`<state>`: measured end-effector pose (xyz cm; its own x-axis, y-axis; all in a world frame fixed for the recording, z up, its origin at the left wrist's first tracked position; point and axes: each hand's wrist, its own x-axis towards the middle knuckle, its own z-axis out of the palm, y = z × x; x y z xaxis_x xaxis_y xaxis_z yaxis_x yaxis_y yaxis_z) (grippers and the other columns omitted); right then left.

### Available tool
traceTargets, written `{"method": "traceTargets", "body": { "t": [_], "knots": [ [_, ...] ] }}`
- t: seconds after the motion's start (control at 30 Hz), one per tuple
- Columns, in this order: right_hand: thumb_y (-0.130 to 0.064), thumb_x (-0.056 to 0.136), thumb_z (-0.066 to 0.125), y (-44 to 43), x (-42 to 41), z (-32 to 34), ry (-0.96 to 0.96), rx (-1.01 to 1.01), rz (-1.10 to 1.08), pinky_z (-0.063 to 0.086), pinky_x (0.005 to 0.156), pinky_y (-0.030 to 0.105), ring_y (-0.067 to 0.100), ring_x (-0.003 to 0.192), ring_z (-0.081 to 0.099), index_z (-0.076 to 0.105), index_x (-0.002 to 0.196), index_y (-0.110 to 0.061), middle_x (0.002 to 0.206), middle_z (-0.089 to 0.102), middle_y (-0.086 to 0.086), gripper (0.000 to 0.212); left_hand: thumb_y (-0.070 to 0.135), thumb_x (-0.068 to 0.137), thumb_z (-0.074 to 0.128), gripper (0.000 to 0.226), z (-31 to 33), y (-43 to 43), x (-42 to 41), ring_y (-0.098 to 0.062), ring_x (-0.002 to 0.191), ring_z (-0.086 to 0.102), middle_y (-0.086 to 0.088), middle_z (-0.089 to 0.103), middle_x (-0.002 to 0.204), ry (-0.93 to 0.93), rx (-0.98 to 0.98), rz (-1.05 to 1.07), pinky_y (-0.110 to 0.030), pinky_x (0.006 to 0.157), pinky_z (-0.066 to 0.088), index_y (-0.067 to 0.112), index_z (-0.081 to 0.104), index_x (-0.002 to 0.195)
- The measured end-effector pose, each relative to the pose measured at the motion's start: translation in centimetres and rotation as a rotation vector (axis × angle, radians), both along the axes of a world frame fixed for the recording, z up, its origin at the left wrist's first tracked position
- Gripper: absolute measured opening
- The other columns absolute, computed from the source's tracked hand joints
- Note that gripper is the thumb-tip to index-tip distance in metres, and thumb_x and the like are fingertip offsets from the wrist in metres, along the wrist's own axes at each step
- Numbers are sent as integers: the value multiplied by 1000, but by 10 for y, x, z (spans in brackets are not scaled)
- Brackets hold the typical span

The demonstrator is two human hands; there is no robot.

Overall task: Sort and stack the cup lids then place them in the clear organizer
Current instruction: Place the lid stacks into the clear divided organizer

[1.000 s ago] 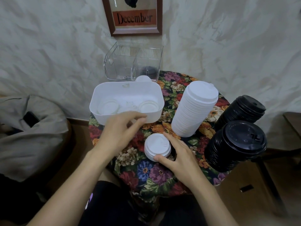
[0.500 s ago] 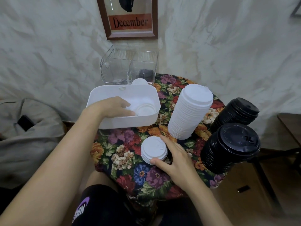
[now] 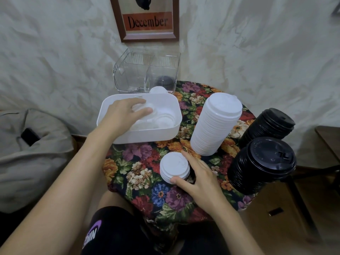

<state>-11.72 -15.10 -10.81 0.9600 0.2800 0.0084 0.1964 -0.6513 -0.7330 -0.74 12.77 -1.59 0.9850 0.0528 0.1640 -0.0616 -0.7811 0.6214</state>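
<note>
Mid-frame, the left hand (image 3: 122, 115) has its grip on a lid (image 3: 144, 108) in the white bin (image 3: 165, 132); below, the right hand (image 3: 199, 180) holds the short lid stack (image 3: 174, 166).

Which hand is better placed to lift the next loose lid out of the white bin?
Left. The left hand is inside the white bin, its fingers round a loose white lid. The right hand is busy: it holds the short white lid stack on the floral tablecloth.
</note>
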Motion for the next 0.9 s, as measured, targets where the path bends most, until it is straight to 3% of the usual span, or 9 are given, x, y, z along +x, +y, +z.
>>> {"method": "traceTargets", "body": {
  "t": [0.1, 0.2, 0.33, 0.53, 0.63, 0.8, 0.9],
  "knots": [
    [-60, 89, 72, 0, 0, 0, -6, -1, 3, 25, 106, 19, -15, 132, 26, 31, 158, -48, 144, 33, -36, 81, 65, 89, 66, 58, 2, -9, -18, -19, 119, 62, 6, 63, 143, -69, -44, -8, -42, 108, 45, 32, 66, 137],
    [-62, 88, 71, 0, -1, 1, -3, 6, 1, 24, 104, 15, -14, 135, 27, 30, 158, -47, 150, 35, -31, 83, 72, 81, 59, 66, -2, -28, -51, -6, 111, 58, 16, 63, 138, -137, -44, -99, -32, 102, 45, 33, 68, 133],
    [-75, 81, 67, 0, -1, 3, 10, 49, -6, 36, 116, 36, 2, 148, 33, 19, 160, -51, 161, 37, -22, 95, 78, 80, 57, 70, -30, -50, -91, 7, 91, 60, 23, 64, 129, -82, -19, -253, -8, 82, 40, 35, 67, 134],
    [-61, 87, 74, 0, -2, 7, 4, 66, 9, 35, 120, 39, 1, 150, 31, 7, 161, -54, 163, 35, -23, 100, 73, 79, 62, 71, -62, -54, -101, 26, 127, 39, 29, 54, 143, 16, -126, -284, 0, 105, 25, 37, 63, 140],
    [-59, 88, 74, 0, -2, 7, 1, 75, 14, 34, 120, 36, 0, 150, 31, 8, 160, -56, 162, 35, -24, 99, 71, 83, 61, 65, -64, -56, -100, 19, 135, 39, 32, 52, 146, 69, -167, -314, -12, 112, 30, 42, 61, 140],
    [-64, 88, 71, -1, -2, 7, -6, 88, 27, 34, 122, 39, -1, 151, 29, 7, 159, -58, 164, 31, -26, 96, 68, 86, 65, 60, -63, -56, -99, 15, 139, 38, 33, 48, 150, 153, -177, -353, -20, 113, 32, 49, 56, 142],
    [-69, 86, 68, 0, -2, 6, -9, 90, 28, 34, 122, 40, 1, 152, 28, 6, 158, -60, 165, 30, -25, 95, 61, 86, 74, 59, -62, -57, -100, 18, 137, 37, 36, 47, 148, 166, -174, -362, -13, 109, 30, 50, 55, 142]
  ]
}}
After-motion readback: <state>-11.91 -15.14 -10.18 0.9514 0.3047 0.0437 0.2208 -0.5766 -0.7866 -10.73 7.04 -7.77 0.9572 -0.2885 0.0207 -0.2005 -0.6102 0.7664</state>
